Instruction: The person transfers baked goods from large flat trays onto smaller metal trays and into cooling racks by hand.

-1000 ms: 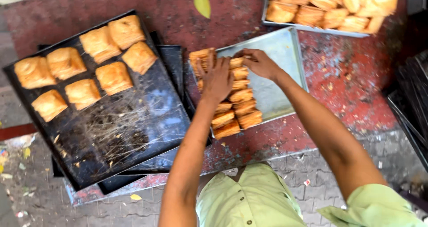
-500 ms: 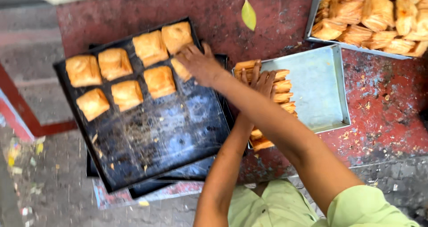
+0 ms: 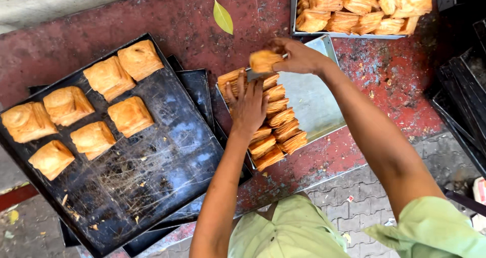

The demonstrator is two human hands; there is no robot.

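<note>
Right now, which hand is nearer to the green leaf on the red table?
Right. The right hand, holding a puff pastry, is just right of and below the green leaf; the left hand rests lower, on the stacked pastries.

A worn red table [image 3: 202,30] carries everything. A stack of black baking trays [image 3: 167,151] lies on its left part, a light metal tray [image 3: 314,101] sits near the middle, and another metal tray [image 3: 349,34] rests at the far edge. A green leaf [image 3: 223,17] lies on the bare surface. More dark trays [image 3: 463,101] sit at the right.

The right hand [image 3: 298,55] has carried a pastry [image 3: 264,60] from the black tray [image 3: 167,151] to the row.
</note>
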